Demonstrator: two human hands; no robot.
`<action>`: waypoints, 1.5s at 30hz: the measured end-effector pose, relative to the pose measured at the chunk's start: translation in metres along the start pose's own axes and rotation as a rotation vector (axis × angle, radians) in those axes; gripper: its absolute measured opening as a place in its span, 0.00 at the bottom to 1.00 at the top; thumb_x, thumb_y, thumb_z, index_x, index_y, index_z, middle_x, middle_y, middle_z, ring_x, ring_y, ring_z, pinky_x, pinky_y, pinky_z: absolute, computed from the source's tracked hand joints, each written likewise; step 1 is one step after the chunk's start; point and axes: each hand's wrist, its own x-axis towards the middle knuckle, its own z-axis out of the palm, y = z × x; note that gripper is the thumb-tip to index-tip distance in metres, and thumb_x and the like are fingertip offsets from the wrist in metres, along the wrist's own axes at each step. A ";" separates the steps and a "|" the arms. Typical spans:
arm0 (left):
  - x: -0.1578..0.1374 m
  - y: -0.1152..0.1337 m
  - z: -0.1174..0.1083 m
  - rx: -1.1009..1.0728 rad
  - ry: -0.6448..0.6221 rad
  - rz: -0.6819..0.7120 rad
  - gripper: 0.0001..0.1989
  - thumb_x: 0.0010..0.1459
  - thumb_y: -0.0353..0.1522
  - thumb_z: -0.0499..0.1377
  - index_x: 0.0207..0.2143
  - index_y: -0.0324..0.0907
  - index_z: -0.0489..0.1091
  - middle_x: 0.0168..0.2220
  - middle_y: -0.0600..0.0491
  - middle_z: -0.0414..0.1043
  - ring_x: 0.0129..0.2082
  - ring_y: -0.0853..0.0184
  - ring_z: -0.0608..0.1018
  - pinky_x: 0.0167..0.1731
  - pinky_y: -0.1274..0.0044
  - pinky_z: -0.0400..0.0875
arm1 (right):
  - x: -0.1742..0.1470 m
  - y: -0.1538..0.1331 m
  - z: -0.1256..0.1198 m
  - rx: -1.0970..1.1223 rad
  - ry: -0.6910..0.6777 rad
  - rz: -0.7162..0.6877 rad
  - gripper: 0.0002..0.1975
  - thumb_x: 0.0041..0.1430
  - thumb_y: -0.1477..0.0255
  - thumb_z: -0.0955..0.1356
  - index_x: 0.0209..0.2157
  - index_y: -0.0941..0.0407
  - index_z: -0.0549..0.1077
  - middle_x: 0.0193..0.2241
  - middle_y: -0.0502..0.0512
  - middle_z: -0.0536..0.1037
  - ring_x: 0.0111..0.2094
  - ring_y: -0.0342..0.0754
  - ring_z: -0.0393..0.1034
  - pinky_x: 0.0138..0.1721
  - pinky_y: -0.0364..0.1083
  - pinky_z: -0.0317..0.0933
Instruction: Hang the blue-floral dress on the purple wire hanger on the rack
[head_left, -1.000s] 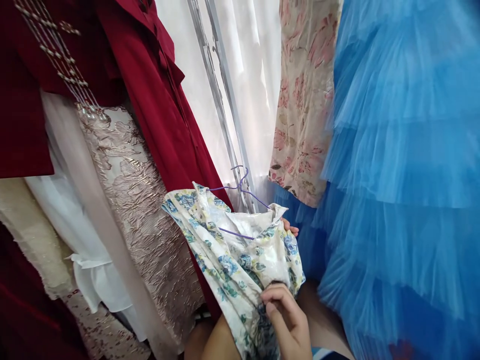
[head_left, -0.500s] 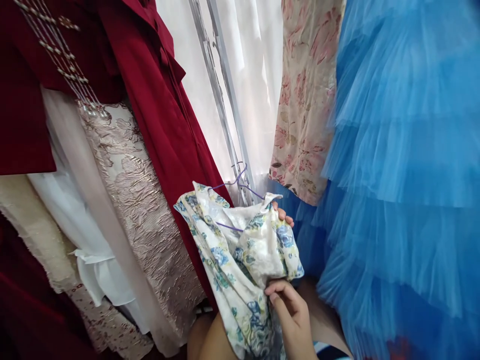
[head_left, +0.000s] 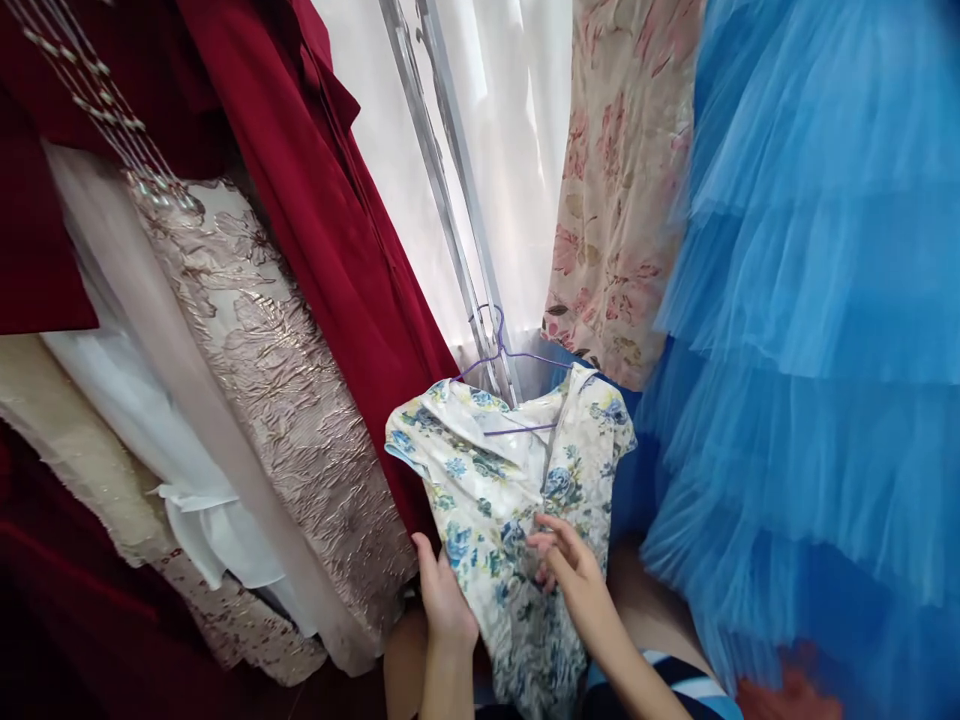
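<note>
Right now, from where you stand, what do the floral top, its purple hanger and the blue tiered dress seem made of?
Floral top: printed woven fabric, perhaps cotton or satin; soft folds, slight sheen.
Purple hanger: probably coated wire, given its thin, evenly coloured bends.
Blue tiered dress: likely tulle; sheer, finely gathered layers.

Left hand [head_left: 448,610]: fingers partly hidden behind the white fabric top with blue-and-yellow floral print [head_left: 459,545]. Right hand [head_left: 577,575]: pinching the cloth or merely touching it, cannot tell. Lower end of top bunched, dark, indistinct near bottom edge. Thin purple wire hanger [head_left: 502,349]: shoulder ends covered by top. Grey metal poles [head_left: 450,190]: upper ends cut off, lower ends obscured. Tiered blue tulle dress [head_left: 817,300]: cropped above and at right. Deep red fabric garment [head_left: 300,210]: cropped above. Reddish patch [head_left: 787,690], lower right: blurred, unidentifiable.
</note>
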 end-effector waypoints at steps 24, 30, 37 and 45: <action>-0.016 -0.026 -0.018 0.613 0.412 0.640 0.25 0.56 0.35 0.64 0.55 0.45 0.64 0.56 0.45 0.66 0.56 0.56 0.70 0.55 0.66 0.66 | 0.023 -0.006 -0.017 -0.448 -0.128 -0.056 0.15 0.60 0.62 0.67 0.23 0.55 0.64 0.14 0.45 0.64 0.16 0.42 0.58 0.21 0.41 0.50; -0.019 -0.044 0.027 0.665 -0.124 0.511 0.08 0.62 0.31 0.56 0.43 0.43 0.71 0.40 0.50 0.77 0.41 0.63 0.78 0.42 0.74 0.72 | 0.018 -0.016 -0.010 -0.340 -0.135 0.020 0.13 0.57 0.65 0.69 0.24 0.57 0.68 0.13 0.47 0.69 0.15 0.40 0.59 0.19 0.40 0.51; -0.020 -0.043 0.043 0.589 -0.069 0.573 0.06 0.62 0.31 0.57 0.42 0.43 0.70 0.37 0.52 0.75 0.39 0.64 0.78 0.41 0.76 0.71 | 0.007 -0.023 -0.006 -0.175 -0.097 0.055 0.15 0.57 0.62 0.70 0.24 0.57 0.70 0.11 0.46 0.69 0.12 0.37 0.53 0.16 0.39 0.46; -0.019 -0.052 0.046 0.505 0.054 0.688 0.06 0.62 0.28 0.57 0.40 0.42 0.74 0.38 0.50 0.75 0.40 0.64 0.77 0.43 0.74 0.71 | 0.010 -0.027 -0.011 -0.214 -0.135 0.140 0.14 0.54 0.61 0.71 0.25 0.58 0.73 0.10 0.45 0.69 0.10 0.36 0.51 0.14 0.38 0.43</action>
